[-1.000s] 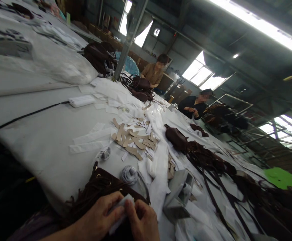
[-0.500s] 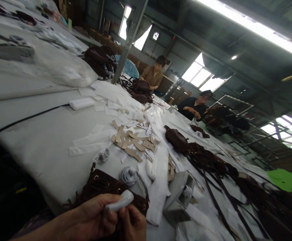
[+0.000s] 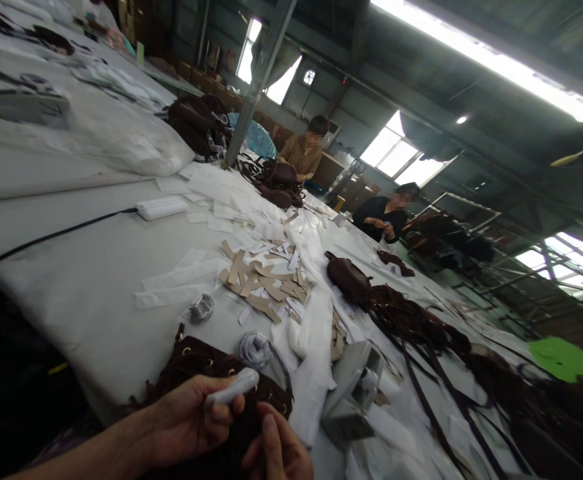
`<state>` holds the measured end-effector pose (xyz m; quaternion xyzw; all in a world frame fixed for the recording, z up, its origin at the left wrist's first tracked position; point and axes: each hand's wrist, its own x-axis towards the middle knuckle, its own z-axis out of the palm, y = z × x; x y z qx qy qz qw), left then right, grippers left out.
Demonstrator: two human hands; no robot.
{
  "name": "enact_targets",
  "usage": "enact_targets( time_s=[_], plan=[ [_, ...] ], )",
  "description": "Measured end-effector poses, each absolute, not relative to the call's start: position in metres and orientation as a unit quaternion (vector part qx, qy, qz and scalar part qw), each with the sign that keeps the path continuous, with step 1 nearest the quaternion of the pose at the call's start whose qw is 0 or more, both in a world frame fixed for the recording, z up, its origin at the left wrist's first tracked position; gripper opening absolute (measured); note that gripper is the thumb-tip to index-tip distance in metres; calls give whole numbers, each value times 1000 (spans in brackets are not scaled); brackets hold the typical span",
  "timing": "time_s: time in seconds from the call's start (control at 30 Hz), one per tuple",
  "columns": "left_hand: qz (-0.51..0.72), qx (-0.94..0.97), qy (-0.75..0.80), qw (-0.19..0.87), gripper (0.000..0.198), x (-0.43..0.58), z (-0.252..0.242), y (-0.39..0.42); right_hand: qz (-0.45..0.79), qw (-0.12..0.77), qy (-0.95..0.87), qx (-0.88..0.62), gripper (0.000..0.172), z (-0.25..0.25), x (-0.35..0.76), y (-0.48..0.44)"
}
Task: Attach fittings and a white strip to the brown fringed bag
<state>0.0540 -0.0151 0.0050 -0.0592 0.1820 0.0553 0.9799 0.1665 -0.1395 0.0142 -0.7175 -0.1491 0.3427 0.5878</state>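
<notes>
Left hand [image 3: 186, 413] pinches a pale wrapped roll [image 3: 234, 388], thumb above, fingers curled beneath; the rounded end is left clear, probably so the other hand can get at it. Right hand [image 3: 279, 447] sits just beside, apart from the roll, fingers bent and fairly narrow; cannot tell whether anything is between them. Roll is held above a dark brown fringed bag [image 3: 196, 375], whose eyelet edge lies uppermost, likely to keep the eyelets reachable. A wrapped coil [image 3: 254, 349] rests against that edge. Beyond, on the desk [image 3: 96, 267], tan strips [image 3: 259, 287] lie heaped loosely, seemingly dropped rather than sorted. Grey box [image 3: 351, 390] to the right, within easy reach. Farther off: brown bag [image 3: 349, 280], then two co-workers.
</notes>
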Motion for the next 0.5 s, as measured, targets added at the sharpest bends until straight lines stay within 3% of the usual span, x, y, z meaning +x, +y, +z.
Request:
enact_targets(
  time_s=[0.13,0.27,0.5],
  plan=[
    [79,88,181,976,15,54,3,-20,390,606,-140,-679,69,13,154,-126],
    [95,234,161,954,24,52,1,-21,417,614,-130,-657,62,8,153,-121],
    [148,455,181,859,50,54,-7,-19,474,603,-145,-625,54,11,156,-121]
  ],
)
